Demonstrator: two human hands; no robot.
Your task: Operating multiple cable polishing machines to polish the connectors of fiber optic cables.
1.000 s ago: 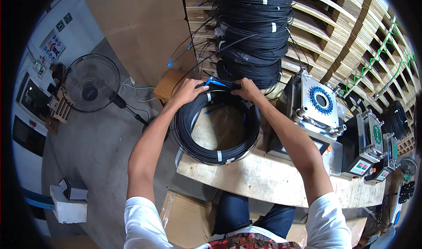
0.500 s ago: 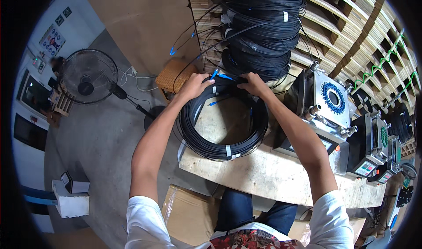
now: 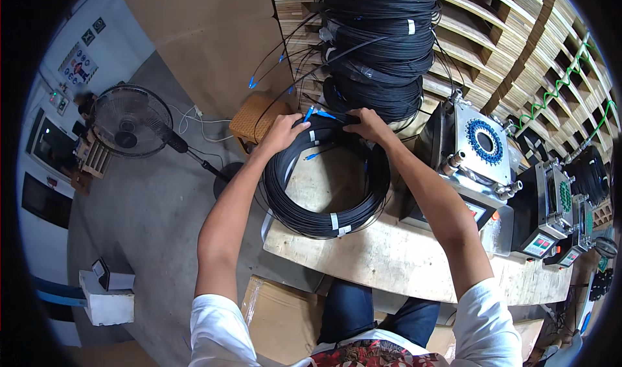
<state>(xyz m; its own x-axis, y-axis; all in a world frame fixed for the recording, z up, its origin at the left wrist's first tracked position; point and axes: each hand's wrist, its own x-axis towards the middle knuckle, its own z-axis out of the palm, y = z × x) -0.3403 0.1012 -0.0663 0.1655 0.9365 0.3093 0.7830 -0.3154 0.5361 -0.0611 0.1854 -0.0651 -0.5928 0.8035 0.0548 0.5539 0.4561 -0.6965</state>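
A coil of black cable (image 3: 301, 219) with white tags lies on the wooden tabletop. At its far side, my left hand (image 3: 285, 133) is closed, thumb and forefinger at a cable end with an upright blue connector (image 3: 308, 113). Opposite it, my right hand (image 3: 371, 126) pinches the black cable behind a second blue connector (image 3: 325, 115), which points left toward the first. Both hands rest against the coil's far rim, so part of the cable under them is hidden. Another blue connector (image 3: 312, 156) hangs inside the ring.
A tall stack of black cable coils (image 3: 382, 56) stands behind. To the right are a metal machine (image 3: 483, 143) with a ring of blue connectors and a smaller machine (image 3: 551, 201). A brown stool (image 3: 251, 117) and a pedestal fan (image 3: 129, 120) stand left of the wooden table (image 3: 402, 257).
The view has shifted slightly. My left thumb and fingers have drawn a little away from the upright connector's tip; both hands stay at the coil's far rim.
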